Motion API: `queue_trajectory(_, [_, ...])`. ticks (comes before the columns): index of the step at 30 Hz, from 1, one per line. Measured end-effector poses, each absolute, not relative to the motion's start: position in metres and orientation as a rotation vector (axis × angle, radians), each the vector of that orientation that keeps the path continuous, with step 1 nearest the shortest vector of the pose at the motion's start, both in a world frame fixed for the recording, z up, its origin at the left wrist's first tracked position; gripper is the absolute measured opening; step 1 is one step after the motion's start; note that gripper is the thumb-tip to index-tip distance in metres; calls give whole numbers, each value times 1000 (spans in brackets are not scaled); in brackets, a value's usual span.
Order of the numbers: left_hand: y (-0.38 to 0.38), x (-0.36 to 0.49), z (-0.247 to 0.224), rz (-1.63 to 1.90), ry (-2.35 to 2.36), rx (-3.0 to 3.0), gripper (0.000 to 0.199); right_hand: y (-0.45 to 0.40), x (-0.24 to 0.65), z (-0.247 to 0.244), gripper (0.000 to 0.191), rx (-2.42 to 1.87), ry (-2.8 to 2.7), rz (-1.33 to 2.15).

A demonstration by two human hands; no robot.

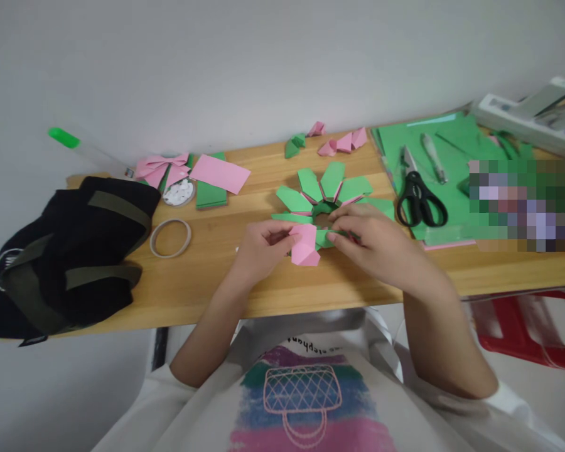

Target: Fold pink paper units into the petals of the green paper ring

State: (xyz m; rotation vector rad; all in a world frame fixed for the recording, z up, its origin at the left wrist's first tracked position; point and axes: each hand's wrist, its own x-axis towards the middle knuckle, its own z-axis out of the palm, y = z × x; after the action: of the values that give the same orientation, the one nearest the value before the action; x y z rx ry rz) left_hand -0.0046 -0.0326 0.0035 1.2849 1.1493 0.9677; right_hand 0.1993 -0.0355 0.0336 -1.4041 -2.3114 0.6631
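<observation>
A ring of folded green paper petals point(306, 183) with pink paper between them lies on the wooden table in front of me. At its near edge my left hand point(265, 249) pinches a folded pink paper petal point(305, 247) between thumb and fingers. My right hand point(368, 242) is closed on the ring's near right side, its fingertips at the inner rim and the thumb on a green petal. The pink petal lies against the ring; whether it is joined there I cannot tell. Part of the ring is hidden under the right hand.
Black scissors point(421, 199) and a craft knife point(434, 157) lie on green paper sheets at right. A tape roll point(170, 238), pink paper strip point(222, 174) and dark bag point(66, 257) are at left. Small pink pieces point(343, 144) sit behind the ring.
</observation>
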Motion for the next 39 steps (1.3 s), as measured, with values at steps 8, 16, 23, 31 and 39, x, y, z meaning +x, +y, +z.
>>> queue_trajectory(8, [-33,-5,3,975,1143,1273,7,-36,199,35,22,-1426,-2309,665])
queue_trajectory(16, [-32,-4,4,941,1137,1287,5,-37,199,33,21,-1395,-2315,646])
queue_trajectory(23, [-31,-6,1,912,1150,1295,8,-38,199,32,22,-1381,-2305,643])
queue_trajectory(31, [-32,-4,4,942,1170,1299,8,-37,199,32,22,-1388,-2315,660])
queue_trajectory(39, [-32,-3,5,969,1160,1318,6,-37,199,32,21,-1373,-2324,650])
